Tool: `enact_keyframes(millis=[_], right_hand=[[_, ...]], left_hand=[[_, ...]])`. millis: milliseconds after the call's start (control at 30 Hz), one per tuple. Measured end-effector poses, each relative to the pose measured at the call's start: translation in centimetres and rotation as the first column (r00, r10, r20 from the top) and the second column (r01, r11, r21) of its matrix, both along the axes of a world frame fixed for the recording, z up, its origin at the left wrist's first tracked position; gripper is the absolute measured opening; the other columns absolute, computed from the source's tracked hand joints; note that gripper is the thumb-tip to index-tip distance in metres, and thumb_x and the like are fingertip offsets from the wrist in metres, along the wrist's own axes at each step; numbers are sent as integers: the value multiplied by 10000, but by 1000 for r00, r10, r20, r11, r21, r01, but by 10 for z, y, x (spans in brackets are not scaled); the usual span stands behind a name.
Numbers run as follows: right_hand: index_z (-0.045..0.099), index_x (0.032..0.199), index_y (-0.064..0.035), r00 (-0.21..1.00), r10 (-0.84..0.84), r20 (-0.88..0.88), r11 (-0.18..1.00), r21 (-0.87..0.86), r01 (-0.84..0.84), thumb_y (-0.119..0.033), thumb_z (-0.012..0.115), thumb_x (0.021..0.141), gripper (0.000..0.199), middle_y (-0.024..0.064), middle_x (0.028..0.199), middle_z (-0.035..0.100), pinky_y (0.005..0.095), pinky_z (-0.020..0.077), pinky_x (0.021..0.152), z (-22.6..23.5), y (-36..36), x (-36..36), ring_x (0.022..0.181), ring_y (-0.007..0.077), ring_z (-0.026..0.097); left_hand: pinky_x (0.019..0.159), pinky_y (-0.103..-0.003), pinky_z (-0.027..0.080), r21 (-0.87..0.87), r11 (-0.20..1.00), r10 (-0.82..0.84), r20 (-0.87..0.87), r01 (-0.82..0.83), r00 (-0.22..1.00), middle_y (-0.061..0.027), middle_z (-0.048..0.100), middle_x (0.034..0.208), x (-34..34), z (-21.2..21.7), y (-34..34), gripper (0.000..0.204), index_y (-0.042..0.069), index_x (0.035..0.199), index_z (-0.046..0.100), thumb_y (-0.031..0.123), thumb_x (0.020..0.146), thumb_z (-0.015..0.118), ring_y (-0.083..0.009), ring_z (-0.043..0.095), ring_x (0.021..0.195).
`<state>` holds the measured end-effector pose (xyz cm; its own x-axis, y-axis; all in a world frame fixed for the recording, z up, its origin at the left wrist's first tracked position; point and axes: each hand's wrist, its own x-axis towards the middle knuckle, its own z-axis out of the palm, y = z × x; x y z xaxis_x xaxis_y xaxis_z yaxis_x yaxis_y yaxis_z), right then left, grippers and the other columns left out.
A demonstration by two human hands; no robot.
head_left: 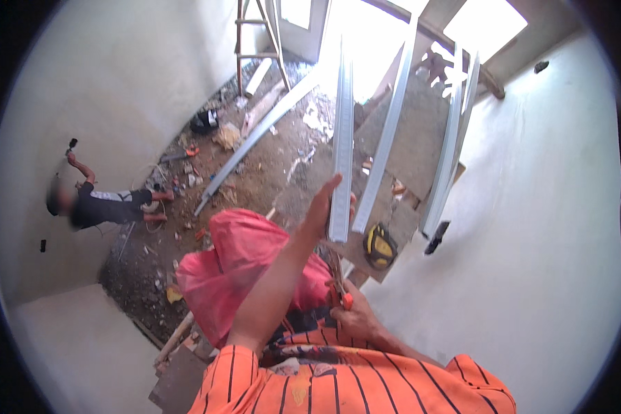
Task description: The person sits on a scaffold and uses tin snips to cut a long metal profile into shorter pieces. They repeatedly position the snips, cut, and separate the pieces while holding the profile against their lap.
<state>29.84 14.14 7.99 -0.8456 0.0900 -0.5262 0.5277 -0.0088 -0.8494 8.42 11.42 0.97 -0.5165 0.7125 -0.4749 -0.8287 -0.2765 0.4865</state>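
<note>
A person in an orange striped shirt closes the right hand around orange-handled snips at the waist. The left hand grips the near end of a white metal channel, fingers wrapped on its edge; its long axis runs straight away toward the bright opening. Beyond, two more channels lean alongside. Far left, another person works at the wall.

The left hand is on a metal strip, with more strips to its right; the right hand lies below, and a person crouches far left.
</note>
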Motion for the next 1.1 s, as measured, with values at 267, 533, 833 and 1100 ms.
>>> enact_keyframes(millis=[267, 533, 833, 1100], right_hand=[[542, 1003, -24, 997, -37, -65, 985, 163, 47, -71, 564, 758, 250, 60, 775, 542, 312, 451, 684, 4, 15, -19, 735, 151, 536], [513, 927, -33, 920, -50, -389, 868, 439, 233, -13, 587, 754, 189, 42, 758, 509, 287, 439, 663, 3, 24, -45, 701, 141, 504], [472, 1095, -36, 833, 311, -458, 706, 697, 120, -100, 769, 641, 547, 112, 997, 590, 332, 469, 762, 42, 64, -89, 834, 217, 592], [491, 1080, -36, 817, 347, -460, 657, 741, 139, -67, 753, 624, 527, 171, 998, 590, 408, 483, 787, 39, 68, -102, 936, 341, 597]], left_hand=[[523, -303, 517, 78, 997, 26, -24, -24, 999, -62, 590, 767, -4, 8, -8, 463, 101, 1094, 513, 509, 876, 509, -156, 606, 612], [584, -309, 517, 309, 951, -11, 65, -10, 998, -78, 592, 853, -6, 10, -16, 521, 60, 1178, 499, 501, 903, 449, -160, 598, 683], [658, -349, 570, 259, 965, 37, 57, -50, 998, -123, 604, 947, -3, 40, -2, 448, 11, 1117, 501, 410, 913, 511, -197, 630, 783], [504, -313, 548, 229, 973, 26, 35, -34, 999, -102, 549, 786, -5, 33, 11, 463, -31, 1014, 490, 418, 909, 521, -175, 605, 605]])
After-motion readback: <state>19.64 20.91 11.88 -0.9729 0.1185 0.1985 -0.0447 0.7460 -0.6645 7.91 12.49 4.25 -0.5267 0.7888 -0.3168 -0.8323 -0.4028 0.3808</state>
